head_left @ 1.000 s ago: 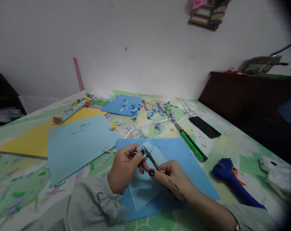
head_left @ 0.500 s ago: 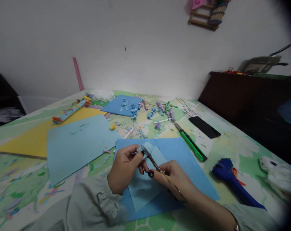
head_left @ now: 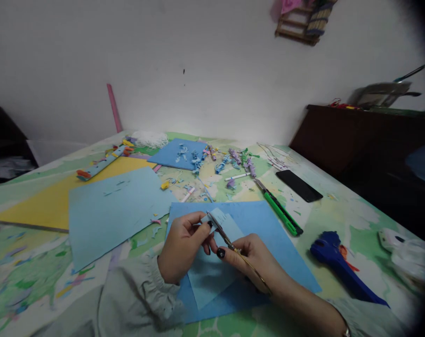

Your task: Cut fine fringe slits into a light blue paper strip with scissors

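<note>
My left hand (head_left: 186, 243) pinches a small light blue piece of paper (head_left: 217, 217) between thumb and fingers. Fine slits show along the edge of this piece. My right hand (head_left: 252, 262) is closed around the gold handles of a pair of scissors (head_left: 226, 238), whose blades lie at the paper beside my left thumb. Beneath both hands, a larger light blue sheet (head_left: 208, 285) rests on a darker blue sheet (head_left: 286, 262). Part of the scissor handles is hidden by my right fingers.
A green box cutter (head_left: 281, 213), a black phone (head_left: 298, 185) and a blue tool with a long handle (head_left: 339, 267) lie to the right. Light blue paper (head_left: 117, 210) overlaps a yellow sheet (head_left: 37, 210) at left. Curled paper pieces (head_left: 223, 164) and scraps lie farther back.
The scissor blades have moved slightly against the paper, and their tips look closer together. Both hands stay in nearly the same place.
</note>
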A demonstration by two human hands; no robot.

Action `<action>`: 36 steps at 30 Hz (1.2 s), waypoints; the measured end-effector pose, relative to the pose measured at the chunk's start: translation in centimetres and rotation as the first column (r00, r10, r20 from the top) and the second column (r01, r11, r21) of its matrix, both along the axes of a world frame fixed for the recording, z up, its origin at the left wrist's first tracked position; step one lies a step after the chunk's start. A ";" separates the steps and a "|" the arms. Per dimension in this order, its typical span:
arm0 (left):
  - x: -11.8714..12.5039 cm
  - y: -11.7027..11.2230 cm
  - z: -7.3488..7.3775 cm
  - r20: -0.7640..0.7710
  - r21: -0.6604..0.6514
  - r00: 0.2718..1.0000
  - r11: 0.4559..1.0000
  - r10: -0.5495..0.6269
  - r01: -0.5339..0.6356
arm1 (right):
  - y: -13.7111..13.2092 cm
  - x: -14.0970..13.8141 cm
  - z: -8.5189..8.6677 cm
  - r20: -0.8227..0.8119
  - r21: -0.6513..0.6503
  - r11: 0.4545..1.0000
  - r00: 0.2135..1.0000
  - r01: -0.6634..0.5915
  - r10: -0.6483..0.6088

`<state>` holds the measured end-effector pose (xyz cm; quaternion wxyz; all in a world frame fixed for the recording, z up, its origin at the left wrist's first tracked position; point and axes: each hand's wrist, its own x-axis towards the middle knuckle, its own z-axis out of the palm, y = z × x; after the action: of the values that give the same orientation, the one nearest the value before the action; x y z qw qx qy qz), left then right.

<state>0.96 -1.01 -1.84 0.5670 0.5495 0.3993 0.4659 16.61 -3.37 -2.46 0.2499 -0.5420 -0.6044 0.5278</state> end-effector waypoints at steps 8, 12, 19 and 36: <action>0.0 -0.1 0.3 -0.008 0.000 1.000 1.000 0.009 -0.009 | 0.1 0.0 -0.1 -0.029 -0.006 1.000 0.999 0.014 -0.014; 0.0 -0.1 0.1 -0.010 -0.003 1.000 1.000 0.005 -0.005 | 0.1 0.1 -0.2 -0.025 0.020 1.000 0.999 0.023 -0.023; 0.0 0.0 0.1 -0.010 0.000 1.000 1.000 0.008 -0.008 | 0.1 0.0 -0.2 -0.010 0.028 1.000 1.000 -0.007 0.007; 0.1 -0.1 0.2 -0.008 -0.008 1.000 1.000 -0.005 0.005 | 0.0 -0.1 0.2 0.006 -0.009 1.000 1.000 0.019 -0.019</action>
<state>1.07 -1.07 -1.67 0.5689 0.5501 0.4019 0.4607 16.49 -3.33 -2.21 0.2509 -0.5504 -0.5975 0.5264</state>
